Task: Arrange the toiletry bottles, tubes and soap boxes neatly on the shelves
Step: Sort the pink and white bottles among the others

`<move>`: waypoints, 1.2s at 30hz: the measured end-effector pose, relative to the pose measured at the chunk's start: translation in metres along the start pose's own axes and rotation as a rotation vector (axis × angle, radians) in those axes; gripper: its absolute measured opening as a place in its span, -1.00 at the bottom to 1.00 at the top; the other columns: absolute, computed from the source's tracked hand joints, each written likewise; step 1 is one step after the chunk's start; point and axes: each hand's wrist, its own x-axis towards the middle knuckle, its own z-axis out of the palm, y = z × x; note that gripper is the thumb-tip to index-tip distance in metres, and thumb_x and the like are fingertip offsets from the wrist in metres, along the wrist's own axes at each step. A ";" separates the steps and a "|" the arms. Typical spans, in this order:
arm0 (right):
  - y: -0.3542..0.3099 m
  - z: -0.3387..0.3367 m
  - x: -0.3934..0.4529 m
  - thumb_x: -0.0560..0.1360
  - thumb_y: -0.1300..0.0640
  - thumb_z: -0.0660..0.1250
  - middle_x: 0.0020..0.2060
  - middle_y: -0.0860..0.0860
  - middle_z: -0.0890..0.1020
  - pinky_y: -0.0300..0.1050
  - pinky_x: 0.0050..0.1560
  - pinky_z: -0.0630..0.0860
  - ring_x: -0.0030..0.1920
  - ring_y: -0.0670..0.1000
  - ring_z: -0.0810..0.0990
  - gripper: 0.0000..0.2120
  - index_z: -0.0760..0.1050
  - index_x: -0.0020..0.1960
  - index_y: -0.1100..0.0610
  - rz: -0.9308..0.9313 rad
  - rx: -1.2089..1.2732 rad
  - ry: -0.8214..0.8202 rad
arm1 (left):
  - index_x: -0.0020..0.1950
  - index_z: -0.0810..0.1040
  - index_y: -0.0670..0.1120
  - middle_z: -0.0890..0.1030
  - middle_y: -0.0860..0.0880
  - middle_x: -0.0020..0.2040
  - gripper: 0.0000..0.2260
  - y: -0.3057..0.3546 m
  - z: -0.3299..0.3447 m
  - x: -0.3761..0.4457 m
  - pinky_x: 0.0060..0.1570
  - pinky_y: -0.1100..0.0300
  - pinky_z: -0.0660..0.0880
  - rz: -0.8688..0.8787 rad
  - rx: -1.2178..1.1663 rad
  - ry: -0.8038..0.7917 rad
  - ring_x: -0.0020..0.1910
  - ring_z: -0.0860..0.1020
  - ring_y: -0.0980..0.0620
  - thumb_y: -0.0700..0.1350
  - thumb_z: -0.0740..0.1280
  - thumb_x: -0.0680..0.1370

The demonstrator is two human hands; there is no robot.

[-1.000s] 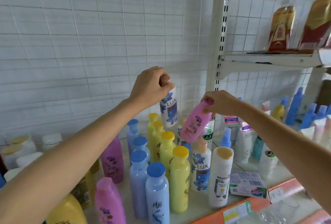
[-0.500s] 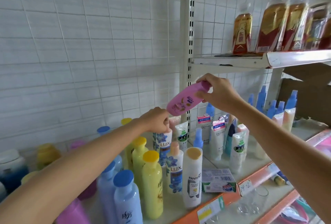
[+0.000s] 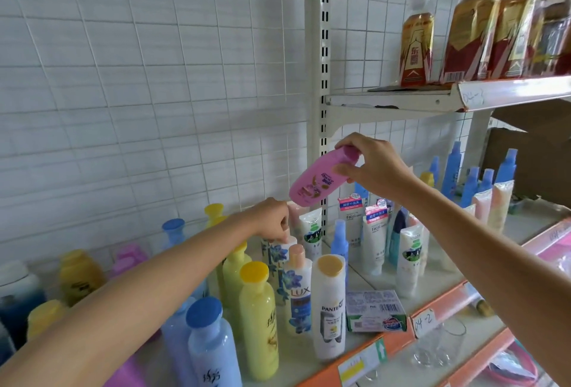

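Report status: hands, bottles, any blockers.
Right hand grips pink bottle aloft, tilted. Left hand pinches cap of rear Lux bottle on shelf. Tubes crowd below.

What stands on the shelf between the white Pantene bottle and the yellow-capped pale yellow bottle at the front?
In the head view, a white Lux bottle with blue flowers stands between the white Pantene bottle and the yellow-capped pale yellow bottle.

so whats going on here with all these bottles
A person is sorting toiletries on a shop shelf. The right hand holds a pink bottle tilted in the air above the shelf, gripping it at the cap end. The left hand reaches down to the top of a white Lux bottle standing in the back row. In front stand another Lux bottle, a Pantene bottle and a soap box lying flat.
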 end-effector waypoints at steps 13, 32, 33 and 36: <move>-0.091 0.042 0.014 0.43 0.17 0.40 -0.08 0.03 0.59 -0.25 -0.06 0.54 -0.33 -0.05 0.67 -0.71 0.47 0.14 0.09 -0.210 0.326 -0.082 | -0.05 0.62 -0.04 0.58 0.10 -0.18 -0.85 -0.062 -0.085 -0.148 -0.25 0.31 0.37 -0.188 0.071 0.299 -0.28 0.47 0.20 0.01 0.35 0.49; -0.218 0.199 0.001 0.44 0.06 0.36 -0.23 -0.01 0.45 -0.14 -0.15 0.34 -0.12 0.04 0.42 -0.68 0.47 0.12 0.22 -0.735 -0.148 -0.811 | 0.02 0.59 0.01 0.62 0.08 -0.01 -0.84 -0.129 -0.022 -0.292 -0.01 0.20 0.53 -0.492 -0.115 0.243 -0.05 0.57 0.15 0.03 0.35 0.50; -0.218 0.204 -0.001 0.44 0.06 0.36 -0.26 -0.02 0.41 -0.16 -0.19 0.28 -0.14 0.03 0.39 -0.68 0.47 0.11 0.22 -0.738 -0.169 -0.822 | 0.04 0.59 0.00 0.61 0.08 0.00 -0.82 -0.130 -0.021 -0.293 -0.01 0.21 0.53 -0.488 -0.121 0.235 -0.04 0.56 0.15 0.04 0.34 0.50; -0.218 0.212 -0.005 0.45 0.04 0.36 -0.28 -0.04 0.34 -0.18 -0.20 0.24 -0.15 0.00 0.35 -0.65 0.45 0.13 0.22 -0.715 -0.203 -0.854 | 0.07 0.58 -0.02 0.61 0.08 0.02 -0.79 -0.131 -0.017 -0.293 -0.08 0.31 0.50 -0.466 -0.141 0.226 -0.05 0.56 0.17 0.03 0.33 0.51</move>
